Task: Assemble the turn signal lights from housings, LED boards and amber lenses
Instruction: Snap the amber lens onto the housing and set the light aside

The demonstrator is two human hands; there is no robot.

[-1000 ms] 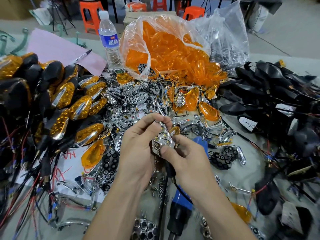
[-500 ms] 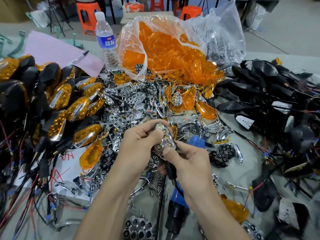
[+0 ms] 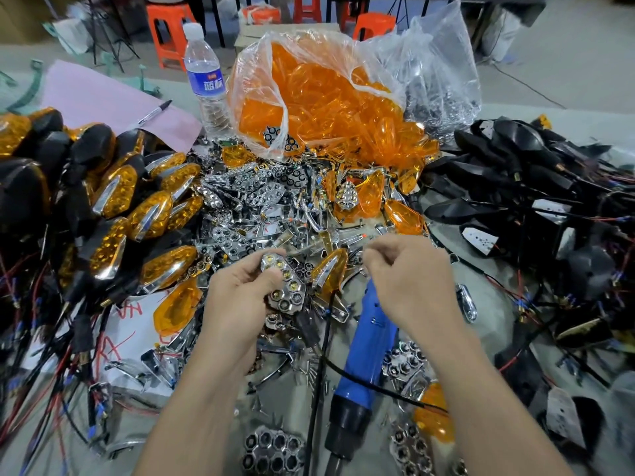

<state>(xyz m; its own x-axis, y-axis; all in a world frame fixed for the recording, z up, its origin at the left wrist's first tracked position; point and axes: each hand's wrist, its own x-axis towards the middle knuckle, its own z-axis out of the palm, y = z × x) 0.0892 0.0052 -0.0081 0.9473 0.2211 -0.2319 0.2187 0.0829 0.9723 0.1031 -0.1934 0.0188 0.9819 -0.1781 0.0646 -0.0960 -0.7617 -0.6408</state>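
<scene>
Head view, left hand (image 3: pixel 237 297) gripping LED reflector (image 3: pixel 284 286), right hand (image 3: pixel 409 280) curled, hold unclear, bottle (image 3: pixel 203 80) labelled 蓝标

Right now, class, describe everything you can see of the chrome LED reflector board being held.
The LED reflector board is a shiny chrome, elongated plate of hexagonal cups, several holding yellowish LEDs. It faces the camera, tilted, with its narrow end pointing away. The left grip holds it by its left edge; the right grip is apart from it.
</scene>
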